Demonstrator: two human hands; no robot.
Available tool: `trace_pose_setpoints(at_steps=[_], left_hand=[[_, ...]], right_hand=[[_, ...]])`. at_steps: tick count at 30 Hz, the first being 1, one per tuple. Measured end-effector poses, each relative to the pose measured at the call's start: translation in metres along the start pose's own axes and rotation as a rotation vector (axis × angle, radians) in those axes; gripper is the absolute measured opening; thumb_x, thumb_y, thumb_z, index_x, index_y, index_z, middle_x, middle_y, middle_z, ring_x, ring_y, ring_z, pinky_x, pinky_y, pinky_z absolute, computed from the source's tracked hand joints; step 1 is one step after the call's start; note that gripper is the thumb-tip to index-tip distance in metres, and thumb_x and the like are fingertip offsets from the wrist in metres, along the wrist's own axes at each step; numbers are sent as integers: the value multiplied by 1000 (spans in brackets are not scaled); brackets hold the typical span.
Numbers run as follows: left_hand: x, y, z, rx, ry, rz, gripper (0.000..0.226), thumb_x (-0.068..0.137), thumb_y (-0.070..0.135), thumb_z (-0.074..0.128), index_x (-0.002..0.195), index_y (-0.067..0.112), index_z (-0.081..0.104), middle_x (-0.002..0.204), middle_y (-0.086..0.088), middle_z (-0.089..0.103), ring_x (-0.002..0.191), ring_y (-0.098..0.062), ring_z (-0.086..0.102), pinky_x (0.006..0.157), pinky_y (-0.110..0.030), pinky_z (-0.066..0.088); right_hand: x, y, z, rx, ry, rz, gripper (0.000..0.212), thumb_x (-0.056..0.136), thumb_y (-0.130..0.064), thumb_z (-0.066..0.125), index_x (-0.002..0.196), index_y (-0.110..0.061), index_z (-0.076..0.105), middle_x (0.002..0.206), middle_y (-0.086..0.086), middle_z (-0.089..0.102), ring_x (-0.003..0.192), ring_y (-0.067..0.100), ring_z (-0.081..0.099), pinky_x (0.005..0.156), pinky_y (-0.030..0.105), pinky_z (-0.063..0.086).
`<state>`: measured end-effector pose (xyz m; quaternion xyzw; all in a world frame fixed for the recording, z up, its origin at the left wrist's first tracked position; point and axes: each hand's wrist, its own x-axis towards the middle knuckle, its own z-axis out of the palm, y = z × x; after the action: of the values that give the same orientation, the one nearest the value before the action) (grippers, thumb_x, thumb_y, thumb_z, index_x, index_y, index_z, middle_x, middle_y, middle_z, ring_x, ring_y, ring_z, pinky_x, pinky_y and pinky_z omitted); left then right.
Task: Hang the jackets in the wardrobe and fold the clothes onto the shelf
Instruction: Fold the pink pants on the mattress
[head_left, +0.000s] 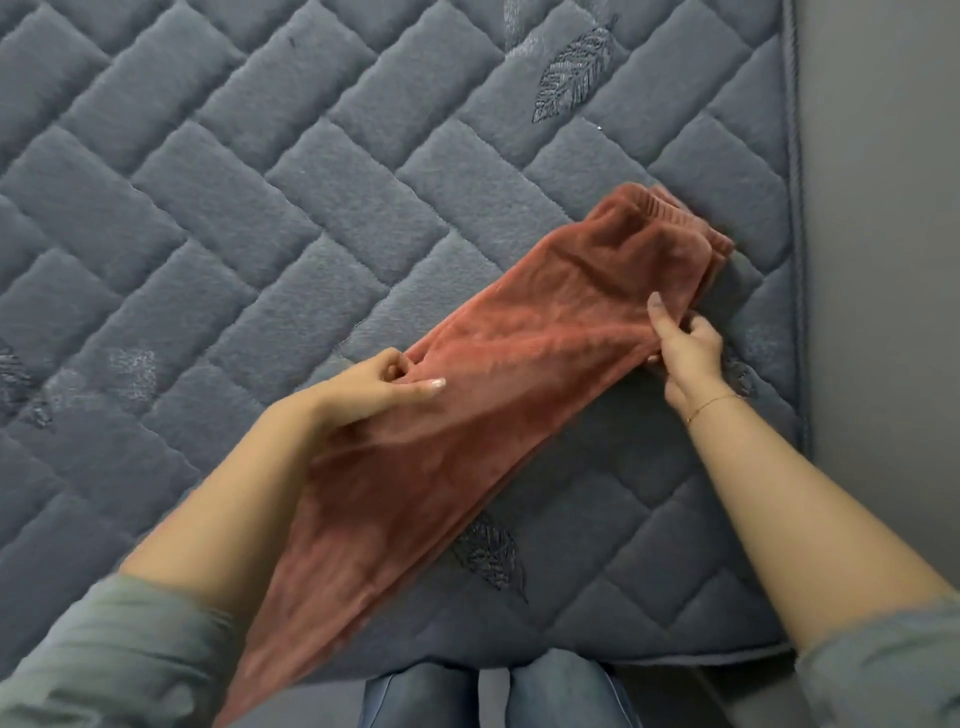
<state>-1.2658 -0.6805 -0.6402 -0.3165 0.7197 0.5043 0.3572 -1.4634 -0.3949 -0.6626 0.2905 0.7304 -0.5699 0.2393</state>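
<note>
From my remote seat I see the rust-red trousers stretched in a long band across the quilted grey mattress, running from the elastic waistband at about two o'clock down to the leg ends, which hang over the near edge of the mattress at about seven o'clock. The cloth looks like a soft, fleecy knit: I judge it light, limp and not slippery, so it will sag wherever it is not held and will crease rather than keep a line unless pulled taut. The best holds, to my mind, are the long side edges, one near the waistband and one partway down the legs, so the band can be doubled over evenly. The left hand sits at the centre of the view on the nine o'clock edge of the band, its thumb lying straight on top and its fingers curled beneath, pinching the fabric. The right hand, toward three o'clock, pinches the other edge just below the waistband, with one finger raised onto the cloth and the rest tucked round the hem. Both grips are nearly closed, on thin layers only. The wardrobe and the shelf are out of sight.
</note>
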Motion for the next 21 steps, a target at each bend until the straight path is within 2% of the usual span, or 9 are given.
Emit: trace_pose_setpoints(at_steps=[2,5,8,10,12,13,17,19,21], left_hand=[[4,-1,-5,-35,7,-21,65,65,86,59,93,27,65,91,13,71,85,-5,67,82,-27,51],[4,3,-13,-152,28,-27,65,69,88,52,96,33,73,89,17,74,82,-1,70,79,-20,50],[8,5,-16,-228,35,14,34,81,57,68,94,26,73,81,12,69,66,3,61,64,-9,48],[11,7,-14,-230,0,34,23,84,30,75,105,22,71,96,-6,70,81,-5,61,82,-22,53],[11,13,-12,-219,-22,77,35,82,17,78,115,23,69,112,-14,68,94,-13,60,97,-39,50],[10,17,-11,-241,-4,112,39,82,13,78,118,24,68,114,-13,68,96,-14,60,97,-40,50],[10,19,-11,-468,144,187,36,79,7,78,111,22,70,102,-6,72,85,-9,68,75,-21,57],[12,13,-17,-366,168,142,30,78,16,80,105,21,70,91,0,71,77,-7,66,68,-18,54],[15,4,-26,-125,105,63,26,79,31,80,100,17,70,86,0,68,77,-11,63,73,-25,52]], right_hand=[[6,-5,-4,2,-10,35,21,90,-33,72,81,-18,59,79,0,64,59,5,61,52,24,54],[13,-19,-3,186,-93,68,14,91,-23,70,101,-14,66,97,2,72,88,13,69,67,29,59],[18,-37,4,428,-275,147,25,97,-24,60,118,-10,66,119,9,70,113,22,65,97,40,52],[22,-49,12,428,-322,203,31,100,-30,55,124,-11,63,123,10,67,115,23,64,103,43,47],[24,-58,19,390,-269,213,40,99,-29,57,133,-9,57,129,13,64,117,25,62,105,45,45],[28,-61,20,406,-217,186,44,97,-27,60,136,-8,56,131,14,63,120,26,60,106,46,45],[39,-69,13,490,-92,100,50,93,-30,66,136,-7,55,133,12,62,123,27,59,104,49,47],[40,-59,7,476,-13,86,41,96,-24,63,132,-7,54,135,14,60,124,28,58,104,50,46],[40,-42,3,479,45,69,39,98,-19,59,134,-4,51,137,18,57,125,28,56,105,46,46]])
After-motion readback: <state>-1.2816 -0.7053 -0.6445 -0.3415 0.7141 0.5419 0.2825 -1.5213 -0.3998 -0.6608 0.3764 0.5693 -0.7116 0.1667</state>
